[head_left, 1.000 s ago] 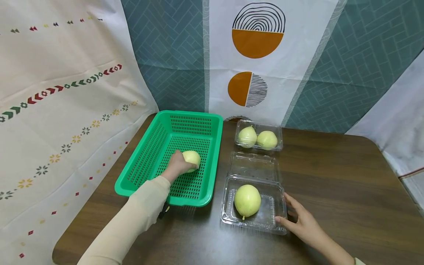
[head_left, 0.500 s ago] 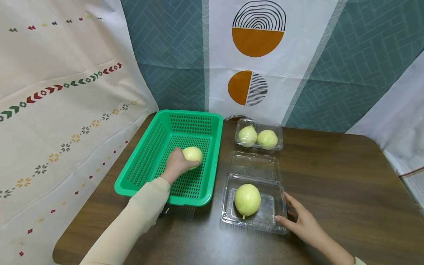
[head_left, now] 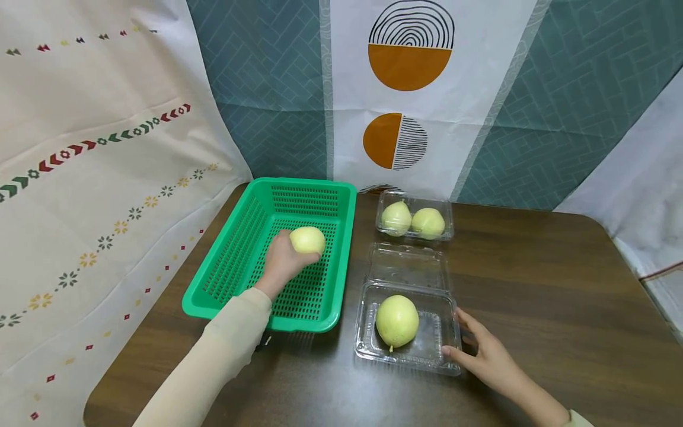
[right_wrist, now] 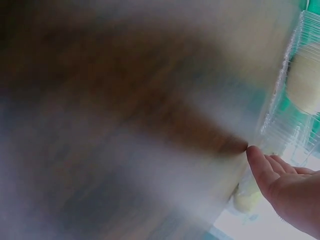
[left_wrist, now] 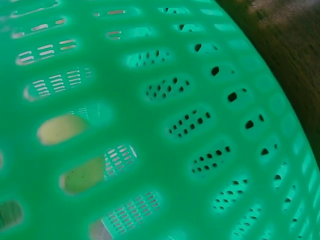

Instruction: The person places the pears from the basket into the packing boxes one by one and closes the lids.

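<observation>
In the head view my left hand [head_left: 283,259] grips a round pale-yellow pear [head_left: 308,240] inside the green plastic basket [head_left: 349,249], fingers on its left and thumb along its near side. Through the basket's slots the left wrist view shows part of the pear [left_wrist: 62,129]; the hand itself is hidden there. My right hand [head_left: 485,359] holds the right side of an open clear plastic clamshell container [head_left: 429,356], thumb over the rim and fingers outside. In that container lies another pear [head_left: 397,321], stem toward me. The right wrist view shows the right hand [right_wrist: 287,187] at the container's edge.
Behind the open container stands a lidded clear container [head_left: 448,222] with two pears [head_left: 396,218] in it. The open lid [head_left: 408,267] lies back toward it. All stand on a dark wooden table [head_left: 539,284], with patterned cloth [head_left: 277,89] hanging behind and at the left.
The left hand has raised the pear a little off the basket's floor, so it sits higher in view. The right hand and the open container have kept their place.
</observation>
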`<state>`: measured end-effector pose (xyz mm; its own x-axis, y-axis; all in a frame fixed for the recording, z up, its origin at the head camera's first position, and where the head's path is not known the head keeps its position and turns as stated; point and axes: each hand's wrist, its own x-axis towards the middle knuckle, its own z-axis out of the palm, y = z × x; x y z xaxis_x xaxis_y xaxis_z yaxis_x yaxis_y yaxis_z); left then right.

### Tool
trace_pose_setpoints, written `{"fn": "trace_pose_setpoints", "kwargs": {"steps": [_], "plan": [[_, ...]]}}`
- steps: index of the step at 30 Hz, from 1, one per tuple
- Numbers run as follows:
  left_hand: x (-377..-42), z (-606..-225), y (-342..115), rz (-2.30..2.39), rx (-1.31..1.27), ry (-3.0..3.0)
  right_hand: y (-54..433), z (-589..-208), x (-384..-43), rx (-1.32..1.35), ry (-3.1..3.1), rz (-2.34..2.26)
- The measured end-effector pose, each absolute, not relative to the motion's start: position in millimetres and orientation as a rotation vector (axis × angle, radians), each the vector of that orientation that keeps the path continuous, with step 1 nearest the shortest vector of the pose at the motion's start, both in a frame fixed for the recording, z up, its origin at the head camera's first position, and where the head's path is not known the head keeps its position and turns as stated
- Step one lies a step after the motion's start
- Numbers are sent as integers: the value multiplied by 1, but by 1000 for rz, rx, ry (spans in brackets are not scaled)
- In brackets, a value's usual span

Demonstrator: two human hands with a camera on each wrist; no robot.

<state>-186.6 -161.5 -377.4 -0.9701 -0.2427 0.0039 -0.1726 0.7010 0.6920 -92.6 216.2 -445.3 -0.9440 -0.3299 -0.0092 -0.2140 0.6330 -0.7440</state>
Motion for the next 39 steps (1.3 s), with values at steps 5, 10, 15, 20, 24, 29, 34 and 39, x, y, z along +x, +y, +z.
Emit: {"fn": "trace_pose_setpoints", "kwargs": {"steps": [5, 10, 15, 20, 24, 29, 34, 39], "plan": [[-186, -375, -162, -1153, 307, -2765, 215, -444, -93, -454, 2697, -1199], [-185, -372, -166, -1157, 248, -2745, 212, -445, -94, -481, 2711, -1193], [-182, -361, -166, -1166, 205, -2718, 212, -445, -94, -480, 2716, -1182], [-176, -353, -160, -1192, 205, -2707, 212, -446, -93, -514, 2747, -1183], [-171, -348, -153, -1189, 166, -2700, 212, -446, -92, -522, 2757, -1191], [-167, -341, -141, -1182, 87, -2684, 213, -445, -91, -499, 2754, -1186], [-164, -334, -131, -1183, 32, -2663, 214, -445, -90, -490, 2763, -1193], [-159, -330, -121, -1192, -11, -2650, 213, -445, -90, -487, 2765, -1195]]}}
